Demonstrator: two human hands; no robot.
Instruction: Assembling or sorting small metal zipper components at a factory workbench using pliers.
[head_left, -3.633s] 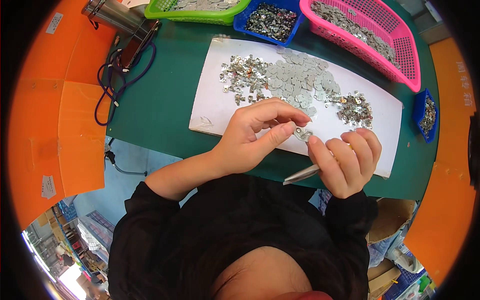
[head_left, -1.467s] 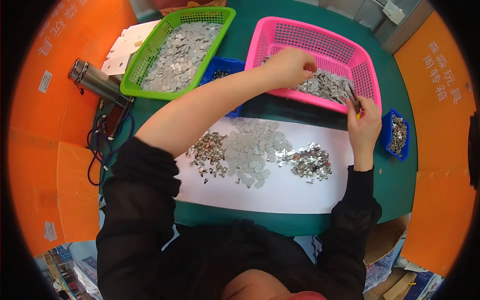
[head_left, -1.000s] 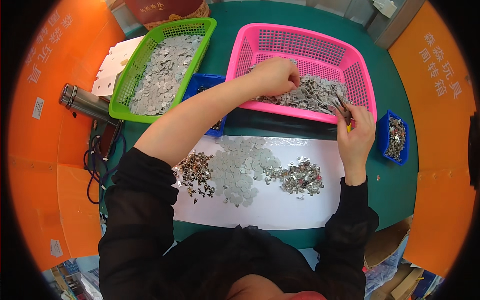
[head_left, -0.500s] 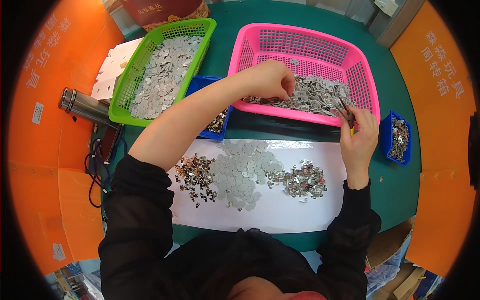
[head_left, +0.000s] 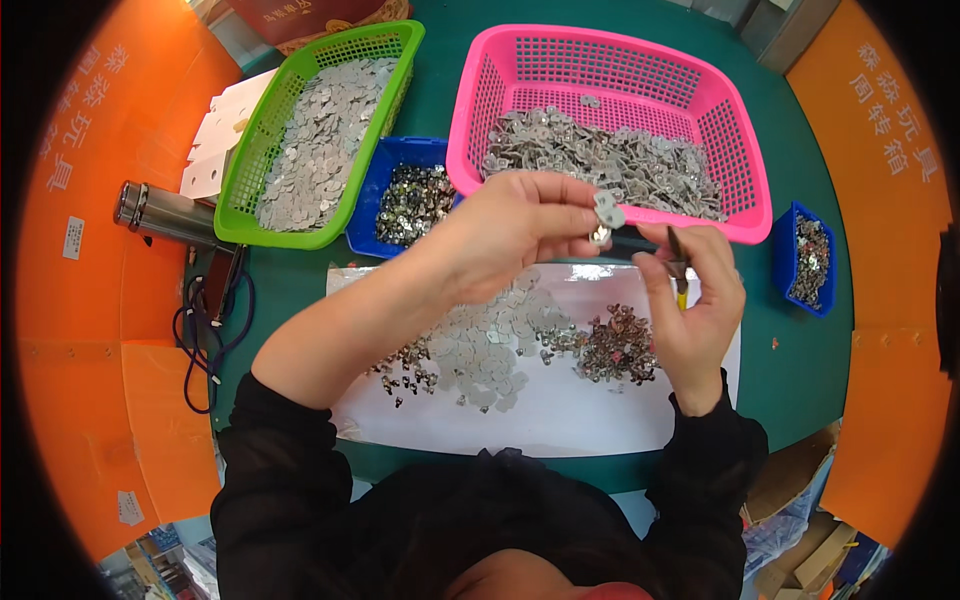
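Observation:
Between the thumb and fingers of my left hand (head_left: 535,220) is a small flat metal piece (head_left: 607,210) with a shiny bit at its lower end. My right hand (head_left: 697,300), just to its right, is closed around pliers (head_left: 677,262) with dark jaws and a yellow handle partly hidden by the fingers. Both hands are above the near edge of the pink basket (head_left: 745,222), which holds many grey metal pieces (head_left: 600,160). Below them, a white sheet (head_left: 560,425) carries a pile of flat grey discs (head_left: 480,350) between heaps of small shiny metal parts (head_left: 617,345).
A green basket (head_left: 228,205) full of flat grey pieces stands at the left. Blue bins (head_left: 362,225) of small metal parts sit beside it and at the far right. A steel flask (head_left: 165,215) and a dark cord (head_left: 185,350) lie left. Orange panels (head_left: 890,250) flank the green table.
My left hand has come out of the pink basket toward me, bringing the metal piece into plain view. My right hand with the pliers has moved slightly nearer and left.

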